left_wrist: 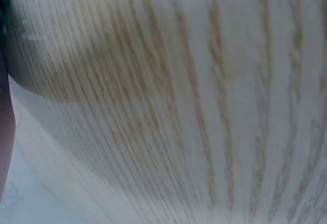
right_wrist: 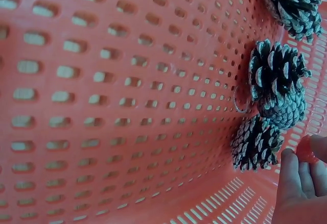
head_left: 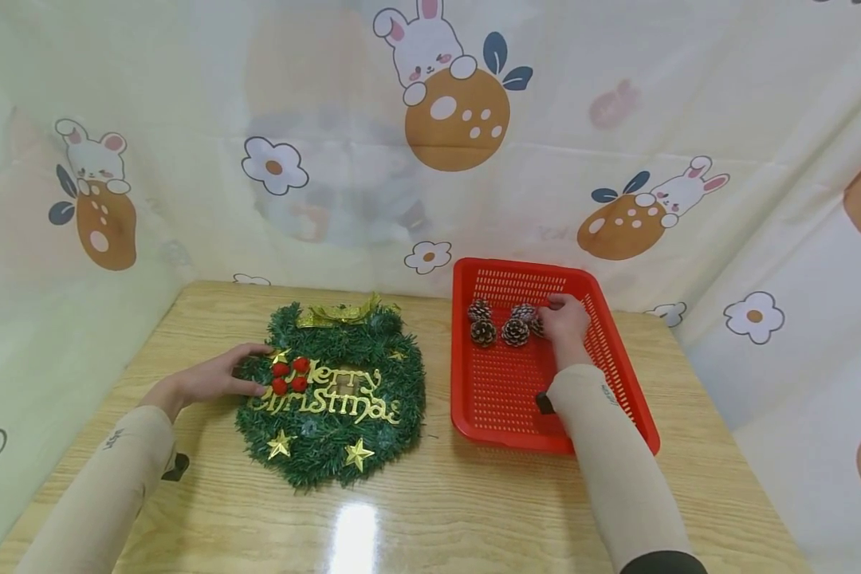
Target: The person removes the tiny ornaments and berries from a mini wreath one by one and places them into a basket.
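Observation:
The wreath (head_left: 330,462), green with gold "Merry Christmas" lettering and gold stars, lies flat at the left of the table. Several red berries (head_left: 299,383) sit on its left part, beside the lettering. At the wreath's left edge rests my left hand (head_left: 218,375), thumb and fingers spread apart and touching the greenery. Over in the red basket (head_left: 462,383), my right hand (head_left: 565,323) pinches a small red berry (right_wrist: 306,150) between thumb and fingers. Several pinecones (head_left: 515,332) lie in the basket just left of that hand, one partly hidden by it.
The basket's perforated walls rise around the right hand. Wooden table (head_left: 416,518) shows in front of the wreath and basket. A curtain (head_left: 330,215) printed with rabbits and flowers hangs behind the table and at both sides.

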{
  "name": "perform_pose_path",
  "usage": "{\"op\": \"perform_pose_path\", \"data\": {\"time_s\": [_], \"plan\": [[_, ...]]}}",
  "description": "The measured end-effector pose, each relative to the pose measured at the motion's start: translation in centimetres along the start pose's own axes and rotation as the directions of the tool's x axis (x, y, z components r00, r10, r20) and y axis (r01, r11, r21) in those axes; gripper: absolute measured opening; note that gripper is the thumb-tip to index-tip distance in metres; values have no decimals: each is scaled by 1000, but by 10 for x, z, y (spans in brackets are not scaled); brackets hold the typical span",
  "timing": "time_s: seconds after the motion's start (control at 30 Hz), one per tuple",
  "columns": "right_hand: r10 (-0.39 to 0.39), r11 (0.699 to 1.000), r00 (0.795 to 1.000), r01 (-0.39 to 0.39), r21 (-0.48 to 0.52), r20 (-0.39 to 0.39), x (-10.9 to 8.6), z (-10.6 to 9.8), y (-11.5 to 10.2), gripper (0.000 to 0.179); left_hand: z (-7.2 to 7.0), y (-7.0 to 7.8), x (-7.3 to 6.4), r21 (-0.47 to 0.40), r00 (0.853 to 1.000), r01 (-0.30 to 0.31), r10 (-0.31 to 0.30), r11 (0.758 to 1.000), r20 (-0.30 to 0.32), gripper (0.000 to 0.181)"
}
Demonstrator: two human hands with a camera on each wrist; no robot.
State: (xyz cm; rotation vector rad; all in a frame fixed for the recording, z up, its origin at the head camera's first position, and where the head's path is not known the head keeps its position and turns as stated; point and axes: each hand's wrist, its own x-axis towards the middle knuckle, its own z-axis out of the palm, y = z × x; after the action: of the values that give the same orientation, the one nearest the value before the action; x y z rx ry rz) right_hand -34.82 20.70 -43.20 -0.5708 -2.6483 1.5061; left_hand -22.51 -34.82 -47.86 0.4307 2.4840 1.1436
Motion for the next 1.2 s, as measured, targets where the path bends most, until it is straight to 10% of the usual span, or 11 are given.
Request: {"op": "perform_pose_path", "data": {"time_s": [1.2], "plan": [[-129, 991, 992, 129, -44, 6, -6, 7, -17, 45, -1, 1, 0, 3, 999, 27, -27, 1000, 19, 77]]}}
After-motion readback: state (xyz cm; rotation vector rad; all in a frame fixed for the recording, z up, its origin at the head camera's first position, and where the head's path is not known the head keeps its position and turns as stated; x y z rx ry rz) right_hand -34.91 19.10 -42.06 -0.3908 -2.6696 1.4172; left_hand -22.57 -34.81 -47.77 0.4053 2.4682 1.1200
